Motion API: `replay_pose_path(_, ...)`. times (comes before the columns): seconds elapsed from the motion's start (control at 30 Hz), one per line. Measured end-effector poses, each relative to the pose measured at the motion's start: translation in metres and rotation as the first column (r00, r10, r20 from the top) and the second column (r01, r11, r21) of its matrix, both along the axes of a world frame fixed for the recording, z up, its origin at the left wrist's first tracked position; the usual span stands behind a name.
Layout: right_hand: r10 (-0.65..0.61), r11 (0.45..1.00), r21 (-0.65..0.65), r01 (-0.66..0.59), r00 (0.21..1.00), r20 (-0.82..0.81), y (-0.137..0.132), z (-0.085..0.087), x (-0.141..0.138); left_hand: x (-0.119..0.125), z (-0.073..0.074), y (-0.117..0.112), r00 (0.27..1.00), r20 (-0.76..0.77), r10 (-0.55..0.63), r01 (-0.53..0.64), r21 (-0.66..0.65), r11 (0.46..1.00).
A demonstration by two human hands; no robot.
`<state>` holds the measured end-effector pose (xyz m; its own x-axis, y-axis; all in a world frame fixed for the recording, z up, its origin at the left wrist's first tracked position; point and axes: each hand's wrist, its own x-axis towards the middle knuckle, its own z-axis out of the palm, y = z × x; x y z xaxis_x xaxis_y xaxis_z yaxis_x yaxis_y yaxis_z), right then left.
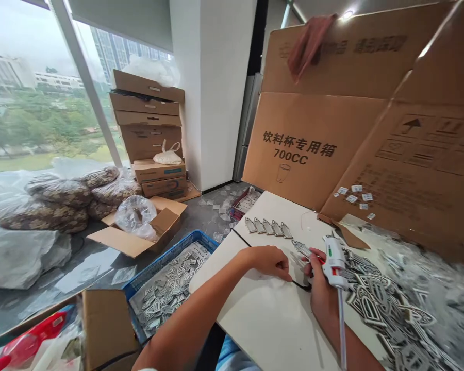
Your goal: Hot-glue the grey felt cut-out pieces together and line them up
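On my feed the right hand (320,299) is clamped around the grip of a white hot glue gun (334,263), fingers closed, with a long pale stick (342,330) running down toward the bottom of my frame. The left hand (268,262) rests on a white board (263,319), its fingers together and curled, the tips just beside a black cord (263,247). I cannot tell whether they are pinching it.

A silver tag-shaped piece (301,249) lies between the two hands, right by the right hand's fingers. I see a neat row of five matching pieces (268,228) toward the board's far edge. Along its right edge, a large heap of similar pieces (390,304) fills that side of my view, and more lie in a blue plastic crate (166,283) off the left edge.

Beyond the far edge stands a cardboard panel (294,149) printed with Chinese characters and "700CC". Small white labels (351,196) are scattered on the cardboard to its right, and a reddish cloth (309,46) hangs over the top. Farther left I can make out stacked cardboard boxes (149,129), patterned bags (62,201) wrapped in plastic, and a window (34,87) overlooking trees and buildings.
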<state>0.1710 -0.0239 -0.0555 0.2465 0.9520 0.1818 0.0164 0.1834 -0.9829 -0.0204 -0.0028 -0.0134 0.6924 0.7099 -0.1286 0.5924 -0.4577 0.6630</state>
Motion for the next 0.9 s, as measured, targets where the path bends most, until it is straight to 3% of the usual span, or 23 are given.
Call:
replay_pose_path(0.27,-0.004,0.999,0.05,0.009,0.995,-0.1,0.011,0.006,-0.01,-0.005,0.012,0.006,0.998,-0.017,0.059,-0.058,0.071,0.996)
replay_pose_path(0.53,-0.009,0.996,0.085,0.03,0.971,-0.24,0.022,0.002,-0.008,-0.001,0.024,0.007,0.987,0.121,0.102,-0.103,-0.003,0.995)
replay_pose_path(0.7,0.011,0.996,0.088,0.01,0.973,-0.232,0.02,0.001,-0.006,0.0,0.026,0.009,0.957,0.244,0.156,-0.142,-0.074,0.987)
replay_pose_path(0.9,0.008,0.997,0.073,0.011,0.966,-0.257,0.019,0.001,-0.005,-0.002,0.03,0.01,0.961,0.254,0.11,-0.075,-0.145,0.987)
